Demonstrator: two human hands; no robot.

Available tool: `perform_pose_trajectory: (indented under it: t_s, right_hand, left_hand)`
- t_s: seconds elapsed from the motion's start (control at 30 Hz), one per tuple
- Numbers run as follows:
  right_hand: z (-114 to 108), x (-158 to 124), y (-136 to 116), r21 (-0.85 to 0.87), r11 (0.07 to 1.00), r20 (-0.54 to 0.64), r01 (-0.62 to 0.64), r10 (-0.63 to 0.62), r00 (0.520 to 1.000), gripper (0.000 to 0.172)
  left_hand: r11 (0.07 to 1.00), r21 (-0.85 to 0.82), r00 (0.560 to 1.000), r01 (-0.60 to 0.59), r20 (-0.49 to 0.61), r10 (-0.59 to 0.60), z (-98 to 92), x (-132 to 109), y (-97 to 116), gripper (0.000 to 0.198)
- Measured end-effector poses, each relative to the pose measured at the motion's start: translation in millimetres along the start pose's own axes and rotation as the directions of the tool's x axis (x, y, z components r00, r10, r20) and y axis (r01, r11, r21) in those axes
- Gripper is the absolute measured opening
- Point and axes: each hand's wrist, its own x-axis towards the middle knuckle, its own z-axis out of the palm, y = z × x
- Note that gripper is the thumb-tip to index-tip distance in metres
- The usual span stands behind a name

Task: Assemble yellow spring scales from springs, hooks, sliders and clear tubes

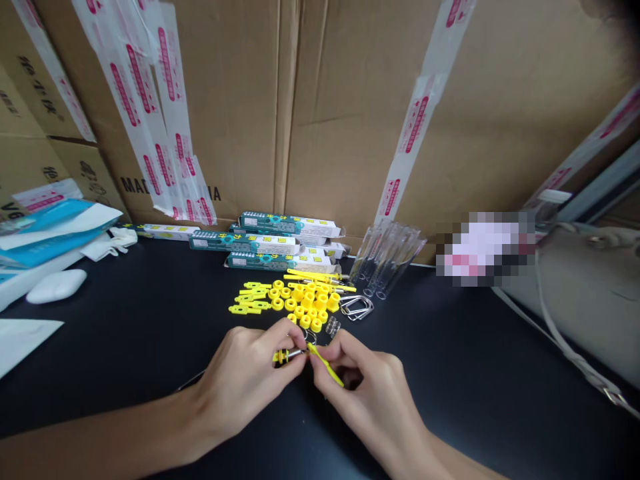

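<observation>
Near the middle of the black table, my left hand (250, 373) pinches a small metal rod with yellow rings (290, 355). Close against its fingertips, my right hand (367, 380) grips a yellow strip (327, 366) that slants down to the right. The rod's tip and the strip's upper end meet or nearly meet between the hands. Just beyond them lie yellow caps and rings (309, 301), flat yellow pieces (250, 298), small springs (333, 325) and metal clips (357, 307). Yellow sticks (315, 275) lie behind the caps.
Clear tubes (387, 260) stand behind the parts at right. Several narrow boxes (265, 241) are stacked against the cardboard wall (340, 133). A white case (57, 287) and blue packaging (55, 230) are at left; a pale bag (590, 287) with a strap sits at right.
</observation>
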Motion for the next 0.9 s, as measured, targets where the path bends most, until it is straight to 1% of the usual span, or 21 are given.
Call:
perform_pose_trajectory:
  t_s: [0.07, 0.2, 0.27, 0.37, 0.47, 0.67, 0.77, 0.9]
  right_hand:
    - [0.9, 0.3, 0.3, 0.032, 0.999, 0.013, -0.031, 0.031, 0.999, 0.023]
    - [1.8, 0.9, 1.3, 0.161, 0.975, 0.075, -0.156, 0.145, 0.986, 0.024]
    - [1.8, 1.0, 1.3, 0.196, 0.961, 0.105, -0.196, 0.178, 0.978, 0.025]
    - [1.9, 0.1, 0.3, 0.177, 0.963, 0.126, -0.205, 0.184, 0.975, 0.025]
    - [2.8, -1.3, -1.1, 0.153, 0.968, 0.119, -0.201, 0.184, 0.976, 0.023]
    - [3.4, 0.8, -3.0, 0.135, 0.959, 0.14, -0.25, 0.232, 0.963, 0.021]
    - [3.2, 2.3, -1.9, 0.15, 0.949, 0.162, -0.276, 0.252, 0.954, 0.022]
    - [4.2, 1.9, 2.4, 0.206, 0.926, 0.174, -0.316, 0.283, 0.943, 0.024]
  left_hand:
    - [1.0, 0.001, 1.0, -0.004, 0.004, 0.004, -0.1, 0.2, 0.3, 0.016]
    - [1.0, -0.003, 1.0, -0.006, 0.004, 0.006, 0.0, 0.6, 0.9, 0.017]
    - [1.0, -0.011, 1.0, -0.003, 0.005, 0.003, 0.5, 0.7, 0.8, 0.018]
    - [1.0, -0.016, 1.0, 0.003, 0.016, -0.002, 0.7, 0.4, 0.1, 0.017]
    - [1.0, -0.019, 1.0, 0.008, 0.029, -0.008, -0.5, -0.1, -0.1, 0.015]
    - [0.999, -0.021, 0.999, 0.026, 0.037, -0.025, -2.6, 0.3, 0.9, 0.016]
    - [0.999, -0.024, 0.998, 0.033, 0.051, -0.032, -2.0, 1.0, 1.0, 0.015]
    - [0.999, -0.042, 0.999, 0.012, 0.039, -0.01, -1.1, 0.7, 0.7, 0.014]
